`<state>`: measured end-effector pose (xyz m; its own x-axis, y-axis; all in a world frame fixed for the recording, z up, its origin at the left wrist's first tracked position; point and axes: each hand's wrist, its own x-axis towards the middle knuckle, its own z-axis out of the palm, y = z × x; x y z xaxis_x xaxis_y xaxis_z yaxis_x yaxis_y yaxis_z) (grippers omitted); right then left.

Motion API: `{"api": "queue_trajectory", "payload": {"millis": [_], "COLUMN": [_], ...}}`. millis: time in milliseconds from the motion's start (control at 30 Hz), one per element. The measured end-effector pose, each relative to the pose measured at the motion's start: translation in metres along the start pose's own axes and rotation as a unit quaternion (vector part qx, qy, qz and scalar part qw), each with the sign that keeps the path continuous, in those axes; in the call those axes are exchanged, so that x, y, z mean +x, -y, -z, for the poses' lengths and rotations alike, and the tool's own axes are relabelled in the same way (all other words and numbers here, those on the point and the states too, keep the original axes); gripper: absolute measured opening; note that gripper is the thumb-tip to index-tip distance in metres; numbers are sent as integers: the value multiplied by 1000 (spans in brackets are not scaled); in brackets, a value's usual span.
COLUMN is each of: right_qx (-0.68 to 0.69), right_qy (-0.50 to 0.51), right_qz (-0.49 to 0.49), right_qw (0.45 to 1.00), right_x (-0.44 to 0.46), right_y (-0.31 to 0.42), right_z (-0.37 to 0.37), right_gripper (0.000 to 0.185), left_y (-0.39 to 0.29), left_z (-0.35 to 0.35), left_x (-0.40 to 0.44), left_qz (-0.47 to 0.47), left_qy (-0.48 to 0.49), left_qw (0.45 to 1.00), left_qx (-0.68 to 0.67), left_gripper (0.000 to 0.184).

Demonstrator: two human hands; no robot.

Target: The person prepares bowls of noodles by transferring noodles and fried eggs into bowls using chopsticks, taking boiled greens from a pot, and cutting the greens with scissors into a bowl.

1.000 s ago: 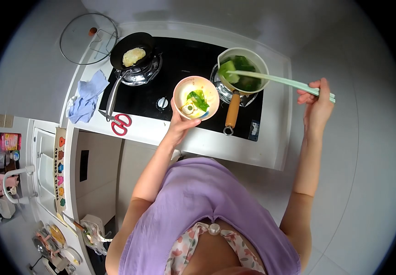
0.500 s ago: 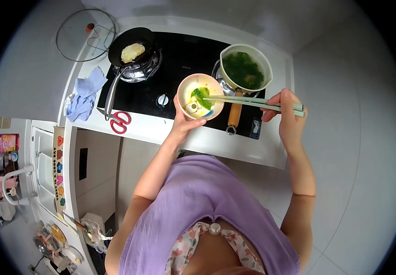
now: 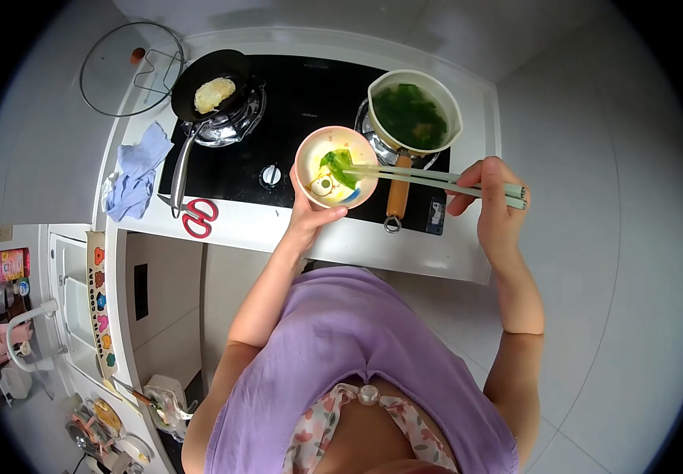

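At the bottom centre, one person wears a purple top. Of the two hands, the left hand [image 3: 308, 221] is closed around the underside and side of one bowl [image 3: 307, 158], at the centre of the frame. The right hand [image 3: 499, 209], right of centre, has its fingers clamped on two chopsticks [image 3: 420, 175], whose tips touch green leaves [image 3: 340, 164] in the bowl. One pair of red-handled scissors [image 3: 201, 217] lies left of centre on the white counter [image 3: 341, 242], near one blue cloth [image 3: 136, 170]. Beyond, one black hob [image 3: 310, 95] carries two pans: one pot [image 3: 457, 126] of greens in liquid, upper right of centre, and one frying pan [image 3: 235, 69] with one fried egg [image 3: 214, 95], upper left. One glass lid [image 3: 108, 71] is at the far upper left.
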<state>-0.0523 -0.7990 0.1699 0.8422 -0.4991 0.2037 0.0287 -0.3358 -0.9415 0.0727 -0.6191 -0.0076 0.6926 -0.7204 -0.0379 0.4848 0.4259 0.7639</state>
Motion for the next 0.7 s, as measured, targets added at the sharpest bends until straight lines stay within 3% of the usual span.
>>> {"api": "queue_trajectory", "payload": {"millis": [233,433,500,700], "right_qx": [-22,84,48,-65], "right_qy": [35,-106,-161,-190], "right_qz": [-17,118,159,22], "right_qw": [999,984,973,979], "right_x": [1,5,14,35], "right_y": [2,7,9,-35], "right_z": [1,45,70,96], "right_gripper": [34,35,38,32], "left_y": [4,4,0,-16], "left_z": [5,16,25,36], "left_x": [-1,-10,-16,-32], "left_qz": [1,-2,0,-39], "left_qy": [-11,-35,-48,-74], "left_qw": [1000,999,998,996], "left_qx": [-9,-31,-28,-32], "left_gripper": [99,92,88,82]}}
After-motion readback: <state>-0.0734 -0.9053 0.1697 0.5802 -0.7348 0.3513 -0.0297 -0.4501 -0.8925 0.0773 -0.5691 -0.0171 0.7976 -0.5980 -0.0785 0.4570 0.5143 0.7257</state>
